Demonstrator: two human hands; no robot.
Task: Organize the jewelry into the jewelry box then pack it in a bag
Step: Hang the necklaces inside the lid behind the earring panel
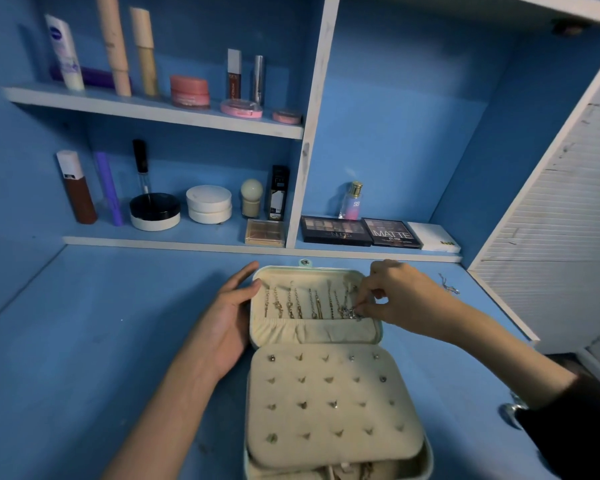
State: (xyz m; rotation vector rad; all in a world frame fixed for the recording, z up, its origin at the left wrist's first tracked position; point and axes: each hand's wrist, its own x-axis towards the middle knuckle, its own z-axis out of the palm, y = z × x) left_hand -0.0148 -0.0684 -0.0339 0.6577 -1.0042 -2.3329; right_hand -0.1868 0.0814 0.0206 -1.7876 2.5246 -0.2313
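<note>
Pinching a silver chain (352, 312) between thumb and fingertips, the right hand (400, 296) is curled over the right end of the lid (309, 277). This chain lies at the end of a row, just above the cream pocket that runs across the lid. To its left, several gold chains (291, 304) hang side by side from the top edge down to the same pocket.

The left hand (229, 323) holds nothing. Its fingers are straight and it rests flat against the left wall of the lid, with the thumb touching the rim.

The box (326, 331) lies open on the blue desk (101, 341), the lid on the far side and the tray on the near side. A cream pad (329, 417) covers the tray, and small studs (382, 378) sit in some of its rows of holes. Under the near edge of the pad a little more jewelry shows, but I cannot tell what it is.

One more thin chain (447, 285) lies on the desk to the right, apart from the box and beyond the right hand. A black sleeve (575, 427) covers the right forearm.

Behind the desk, shelves carry cosmetics: two dark palettes (335, 230) lying flat, a perfume bottle (351, 199) upright behind them, and jars and tubes more to the left.
</note>
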